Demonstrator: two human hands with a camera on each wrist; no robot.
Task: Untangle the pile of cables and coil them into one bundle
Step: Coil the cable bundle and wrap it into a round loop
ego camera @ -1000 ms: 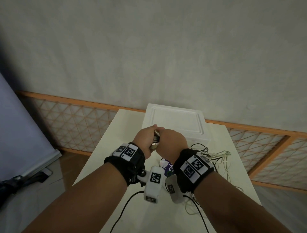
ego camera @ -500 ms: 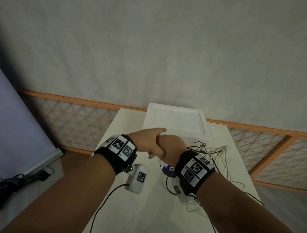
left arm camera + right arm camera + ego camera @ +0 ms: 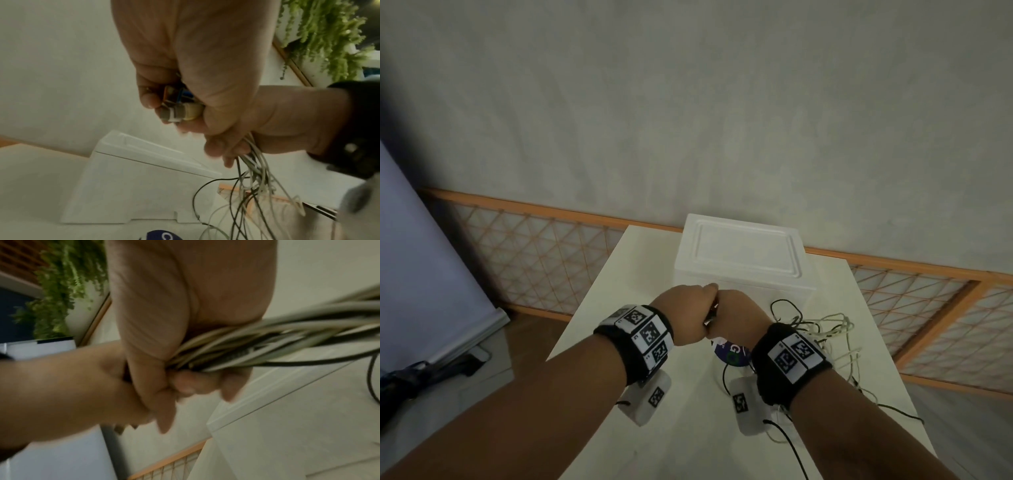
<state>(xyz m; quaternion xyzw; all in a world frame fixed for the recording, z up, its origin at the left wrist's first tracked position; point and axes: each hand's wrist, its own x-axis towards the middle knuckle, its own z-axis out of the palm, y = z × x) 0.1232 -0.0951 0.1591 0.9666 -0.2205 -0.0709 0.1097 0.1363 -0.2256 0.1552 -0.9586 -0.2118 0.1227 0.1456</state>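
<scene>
My left hand (image 3: 683, 317) and right hand (image 3: 739, 313) are pressed together above the table, in front of the foam box. The left hand (image 3: 185, 68) curls its fingers round a cluster of cable plugs (image 3: 180, 110). The right hand (image 3: 185, 331) grips a thick bunch of white and black cables (image 3: 267, 344) in its fist. From the right fist the cables (image 3: 255, 183) hang down and trail into a loose tangle (image 3: 822, 329) on the table to the right. In the head view the plugs are mostly hidden between the two hands.
A white foam box (image 3: 743, 253) stands on the white table (image 3: 619, 274) just behind my hands. A round dark blue object (image 3: 729, 353) lies under the right wrist. Orange lattice railing (image 3: 534, 253) runs behind, and the table edges are near on both sides.
My left forearm has swung out to the left and the wrist has turned over. Both hands stay joined at the same spot, still holding the cables.
</scene>
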